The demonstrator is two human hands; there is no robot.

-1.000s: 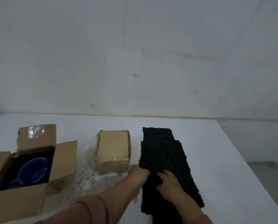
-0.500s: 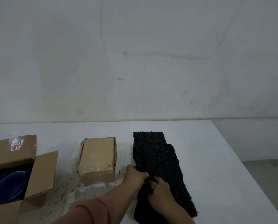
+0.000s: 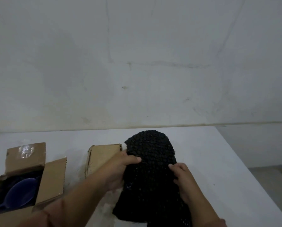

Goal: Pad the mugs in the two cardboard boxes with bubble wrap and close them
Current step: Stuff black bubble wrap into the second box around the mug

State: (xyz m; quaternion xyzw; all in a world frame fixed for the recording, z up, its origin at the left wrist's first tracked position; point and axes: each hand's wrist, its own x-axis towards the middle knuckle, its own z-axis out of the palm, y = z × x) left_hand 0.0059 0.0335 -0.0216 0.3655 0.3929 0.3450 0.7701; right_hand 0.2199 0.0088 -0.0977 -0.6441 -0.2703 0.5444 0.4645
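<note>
this looks like a plain, bare room with a packing spot in it, more like a store room or work room than a cosy home room. the wall [image 3: 153, 63] is grey-white and rough, with thin cracks, smudges and little dark marks. a big white table [image 3: 210, 161] stands right against it, and its top has dirty spots near the boxes. past the table's right edge is a hard grey floor [image 3: 271, 185]. packing things are on the table: an open cardboard box [image 3: 53, 179] with a blue mug [image 3: 22, 192] inside, a shut cardboard box [image 3: 102, 154] near it, and black bubble wrap [image 3: 150, 153]. the light is dim.
</note>
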